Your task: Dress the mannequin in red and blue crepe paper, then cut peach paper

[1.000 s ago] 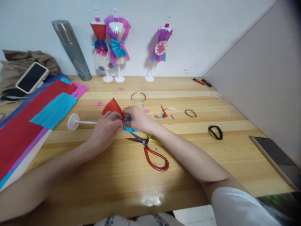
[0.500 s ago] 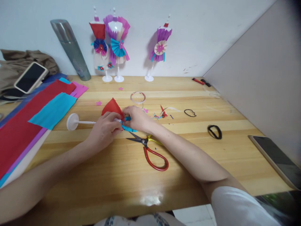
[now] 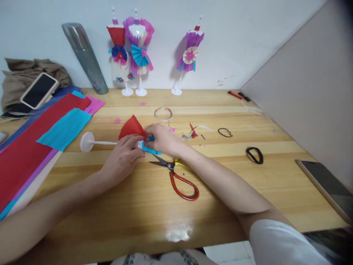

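Observation:
A small white dress-form stand (image 3: 103, 142) lies on its side, its round base (image 3: 87, 142) to the left. My left hand (image 3: 123, 154) is closed around the form's body, whose white surface (image 3: 138, 145) shows just past the fingertips. Red crepe paper (image 3: 131, 127) sticks up behind that hand. At the form's upper end, my right hand (image 3: 161, 138) pinches blue crepe paper (image 3: 150, 149) wrapped there; its fingertips are partly hidden. Scissors (image 3: 171, 166) with one red and one yellow handle lie spread just below the right hand.
Crepe paper sheets (image 3: 22, 154) are stacked at the left, near a phone (image 3: 40, 91) and a bottle (image 3: 86, 59). Three dressed forms (image 3: 190, 55) stand along the wall. A tape ring (image 3: 163, 114), paper scraps (image 3: 193, 131), a black hair tie (image 3: 255, 155) and another phone (image 3: 325, 187) lie about.
The left hand has shifted slightly, baring more of the form's white body beside the blue paper. The right hand keeps its pinch. The whole view has moved a little.

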Available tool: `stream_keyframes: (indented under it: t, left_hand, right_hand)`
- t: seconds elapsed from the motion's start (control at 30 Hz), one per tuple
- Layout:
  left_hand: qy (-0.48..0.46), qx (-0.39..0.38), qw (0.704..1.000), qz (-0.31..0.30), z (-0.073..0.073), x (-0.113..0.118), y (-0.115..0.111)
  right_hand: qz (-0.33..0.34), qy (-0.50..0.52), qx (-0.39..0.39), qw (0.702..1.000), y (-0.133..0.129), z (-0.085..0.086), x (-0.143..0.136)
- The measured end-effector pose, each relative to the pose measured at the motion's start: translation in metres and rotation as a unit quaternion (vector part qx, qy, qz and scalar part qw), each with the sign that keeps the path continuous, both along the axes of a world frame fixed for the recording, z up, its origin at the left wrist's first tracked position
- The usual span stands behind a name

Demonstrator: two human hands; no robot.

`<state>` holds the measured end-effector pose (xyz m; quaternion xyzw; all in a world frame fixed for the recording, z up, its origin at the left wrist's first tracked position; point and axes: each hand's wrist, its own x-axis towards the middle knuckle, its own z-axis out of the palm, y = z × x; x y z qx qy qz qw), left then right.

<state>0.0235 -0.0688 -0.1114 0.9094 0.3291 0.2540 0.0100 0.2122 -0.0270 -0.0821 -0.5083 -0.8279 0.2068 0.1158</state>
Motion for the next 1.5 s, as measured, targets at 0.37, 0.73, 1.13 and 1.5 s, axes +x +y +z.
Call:
stream_keyframes:
  t: [0.37, 0.73, 1.13, 1.5]
  left_hand:
    - [0.001, 0.004, 0.998, 0.057, -0.015, 0.002, -0.008]
    - [-0.006, 0.000, 0.999, 0.051, -0.010, 0.004, -0.004]
    - [-0.022, -0.003, 0.999, 0.043, -0.008, 0.003, -0.002]
    - [-0.008, -0.013, 0.999, 0.035, -0.007, 0.002, -0.004]
  right_hand:
    - [-0.002, 0.013, -0.028, 1.000, 0.001, 0.003, 0.002]
    - [0.025, -0.031, 0.005, 0.999, -0.010, 0.011, 0.002]
    - [0.032, -0.002, -0.014, 0.999, -0.008, 0.008, 0.001]
    - [0.030, -0.023, 0.008, 0.999, -0.007, 0.004, 0.001]
